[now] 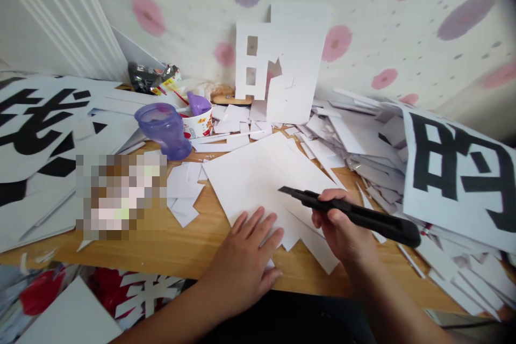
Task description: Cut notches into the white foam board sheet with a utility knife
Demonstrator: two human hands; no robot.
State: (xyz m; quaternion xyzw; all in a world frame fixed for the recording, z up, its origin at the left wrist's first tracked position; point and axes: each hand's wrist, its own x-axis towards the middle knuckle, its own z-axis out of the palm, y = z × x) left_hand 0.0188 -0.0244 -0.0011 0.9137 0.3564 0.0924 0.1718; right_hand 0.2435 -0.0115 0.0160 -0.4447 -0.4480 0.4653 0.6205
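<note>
White sheet lies on the wooden table, in the middle of what the head camera sends me, directly in front of the person. I see the left hand laid over its near edge, fingers slightly spread and grasping nothing. The right hand is closed around a black cutter, whose blade points leftward over the sheet; from here I cannot tell whether its tip touches the surface.

Beyond the sheet, I have a white cut-out board standing upright near the spotted wall, with two squarish openings on its left part. Left of the sheet's far corner, a purple translucent cup stands just beside a printed paper bowl that holds a purple object. Along my right side runs a heap of white scraps, with a sheet bearing a bold black character resting on it. More sheets with black characters cover the table's left end. A pixelated patch near them hides whatever is there.
</note>
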